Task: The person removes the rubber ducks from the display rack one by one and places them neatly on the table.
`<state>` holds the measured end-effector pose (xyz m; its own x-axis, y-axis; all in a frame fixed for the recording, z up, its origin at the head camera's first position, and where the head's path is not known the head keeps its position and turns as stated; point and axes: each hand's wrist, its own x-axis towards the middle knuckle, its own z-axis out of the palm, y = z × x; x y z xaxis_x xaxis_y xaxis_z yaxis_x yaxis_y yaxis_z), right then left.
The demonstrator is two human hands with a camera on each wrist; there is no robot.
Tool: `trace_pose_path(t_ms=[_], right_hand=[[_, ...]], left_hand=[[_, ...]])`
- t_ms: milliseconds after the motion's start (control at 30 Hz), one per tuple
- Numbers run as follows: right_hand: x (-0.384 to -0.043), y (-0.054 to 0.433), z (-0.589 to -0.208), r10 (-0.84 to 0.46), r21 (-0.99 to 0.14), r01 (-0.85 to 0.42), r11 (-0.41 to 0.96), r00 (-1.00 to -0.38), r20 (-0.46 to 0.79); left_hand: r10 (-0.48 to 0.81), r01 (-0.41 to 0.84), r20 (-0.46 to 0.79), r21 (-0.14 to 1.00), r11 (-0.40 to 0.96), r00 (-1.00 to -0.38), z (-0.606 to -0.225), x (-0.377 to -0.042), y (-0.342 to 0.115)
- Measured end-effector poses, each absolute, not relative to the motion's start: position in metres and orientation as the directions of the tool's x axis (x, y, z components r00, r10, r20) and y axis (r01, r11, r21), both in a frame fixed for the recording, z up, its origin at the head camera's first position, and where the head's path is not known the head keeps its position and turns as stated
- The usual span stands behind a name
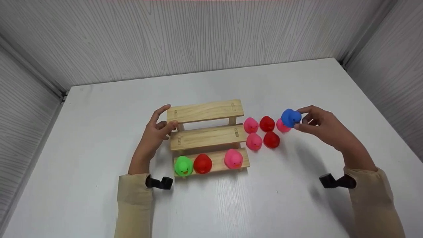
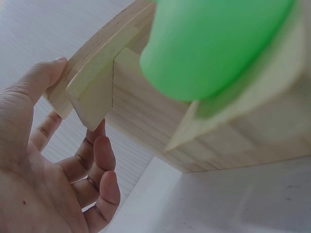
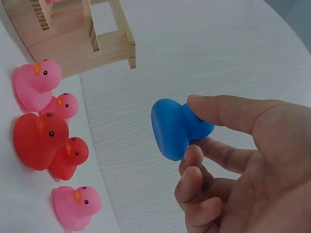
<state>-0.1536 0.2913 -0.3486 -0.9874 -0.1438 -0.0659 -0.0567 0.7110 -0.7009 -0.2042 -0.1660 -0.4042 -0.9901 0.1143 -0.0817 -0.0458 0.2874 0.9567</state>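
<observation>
My right hand pinches a blue rubber duck between thumb and fingers. In the right wrist view the duck's flat base faces left, and it is held above the table. In the head view it overlaps a pink duck on the table. My left hand grips the left end of a three-step wooden rack, with thumb and forefinger at the upper steps. On the lowest step sit a green duck, a red duck and, farther right, another pink duck.
Right of the rack, more ducks stand on the white table: a pink one and a red one behind, a pink one and a red one in front. Grey wood-grain panels rise behind the table and at its sides.
</observation>
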Motion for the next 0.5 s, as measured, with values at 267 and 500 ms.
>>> trace_pose_path(t_ms=[267, 500], right_hand=[[-0.155, 0.299, -0.355, -0.171, -0.692, -0.067, 0.719, -0.982, -0.082], [-0.159, 0.303, -0.361, -0.186, -0.691, -0.066, 0.720, -0.977, -0.101]], left_hand=[[0.110, -0.056, -0.091, 0.956, 0.287, -0.990, -0.404, -0.204, -0.166], [0.116, -0.045, -0.080, 0.960, 0.277, -0.990, -0.404, -0.204, -0.166]])
